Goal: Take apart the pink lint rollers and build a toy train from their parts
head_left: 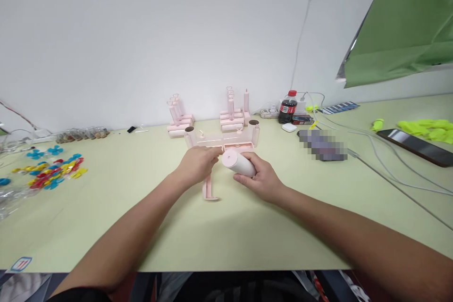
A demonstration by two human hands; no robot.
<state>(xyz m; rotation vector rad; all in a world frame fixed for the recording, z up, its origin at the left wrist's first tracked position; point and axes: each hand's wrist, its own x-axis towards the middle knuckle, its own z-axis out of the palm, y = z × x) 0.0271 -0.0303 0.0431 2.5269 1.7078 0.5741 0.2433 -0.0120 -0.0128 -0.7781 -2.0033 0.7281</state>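
Observation:
My right hand (262,177) is closed around a white lint roller roll (244,164) with a pink end cap, tilted with the capped end toward my left hand. My left hand (198,163) is just left of that end, palm down, its fingers stretched to the right and apart from the roll. Below the left hand lies a pink, L-shaped cover piece (208,191), its upper part hidden by the hand. Behind the hands are a pink tray-like case part (239,147) and two upright rolls with brown cardboard cores, a left roll (190,137) and a right roll (254,133).
Toward the wall stand pink lint rollers with handles, a left group (180,120) and a right group (231,115). A cola bottle (288,107), a white case (289,127), a phone (417,146) and cables lie right. Colourful plastic pieces (56,172) are spread left.

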